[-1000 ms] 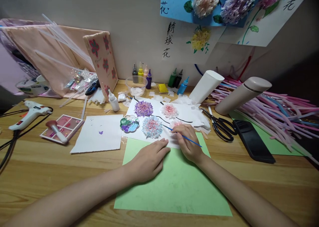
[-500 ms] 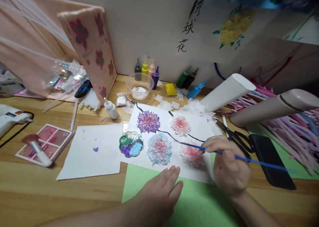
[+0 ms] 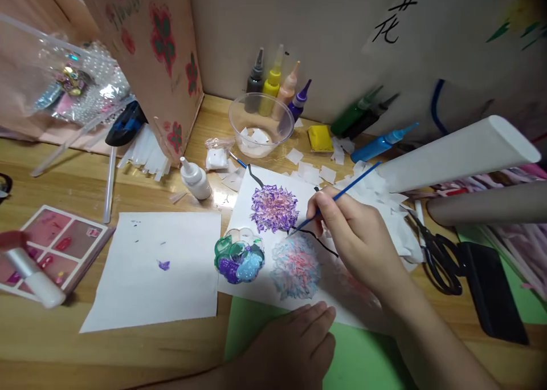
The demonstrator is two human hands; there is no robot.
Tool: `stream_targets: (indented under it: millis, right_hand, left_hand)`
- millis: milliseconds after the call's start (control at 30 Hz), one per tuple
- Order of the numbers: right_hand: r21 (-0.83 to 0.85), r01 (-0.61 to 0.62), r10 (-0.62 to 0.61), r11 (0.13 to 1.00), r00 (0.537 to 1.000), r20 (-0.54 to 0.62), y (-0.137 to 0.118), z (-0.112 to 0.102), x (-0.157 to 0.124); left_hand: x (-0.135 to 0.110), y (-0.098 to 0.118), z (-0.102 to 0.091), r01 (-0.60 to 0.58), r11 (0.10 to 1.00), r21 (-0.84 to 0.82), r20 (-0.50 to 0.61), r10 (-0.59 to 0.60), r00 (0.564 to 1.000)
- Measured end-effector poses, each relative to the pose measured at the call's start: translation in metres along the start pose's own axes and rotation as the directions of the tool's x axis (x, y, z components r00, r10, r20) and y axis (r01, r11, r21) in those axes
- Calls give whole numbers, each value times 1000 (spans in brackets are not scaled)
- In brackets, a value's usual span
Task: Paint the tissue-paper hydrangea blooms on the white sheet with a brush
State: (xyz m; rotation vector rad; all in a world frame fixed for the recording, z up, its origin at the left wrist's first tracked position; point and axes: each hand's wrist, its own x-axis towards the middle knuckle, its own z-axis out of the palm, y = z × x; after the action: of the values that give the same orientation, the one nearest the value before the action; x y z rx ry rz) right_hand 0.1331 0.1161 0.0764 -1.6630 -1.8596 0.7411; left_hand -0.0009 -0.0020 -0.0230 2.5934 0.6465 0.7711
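My right hand pinches a thin blue paintbrush, whose tip touches the white sheet between the purple paper flower and the blue-pink paper flower, on a black painted stem line. My left hand lies flat, fingers loosely together, on the green paper and the lower edge of the white sheet. A flower-shaped paint palette with green, purple and blue paint sits just left of the brush tip.
Paint bottles and a clear bowl stand by the wall, green and blue bottles lying to their right. A glue bottle, blank white paper, blush palette with brush, scissors, a black phone and white tube surround the sheet.
The view has moved closer and lower over the sheet. My right hand swung the brush from the pink flower at the right up to the stem line between the purple and blue-pink flowers.
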Motion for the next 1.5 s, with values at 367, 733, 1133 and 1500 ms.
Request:
stream_targets:
  millis: [367, 733, 1133, 1500]
  right_hand:
    - [-50, -38, 37, 998, 999, -23, 3, 5, -4]
    - [83, 72, -17, 994, 845, -535, 30, -46, -94]
    - [381, -56, 291, 923, 750, -594, 75, -61, -178]
    - [557, 60, 309, 828, 781, -543, 102, -49, -163]
  left_hand:
    - [-3, -2, -8, 9, 994, -110, 108, 3, 994]
    - [6, 9, -40, 61, 987, -148, -108, -78, 991]
    - [22, -70, -132, 565, 726, 392, 9, -618, 787]
    - [59, -91, -131, 378, 755, 536, 353, -607, 712]
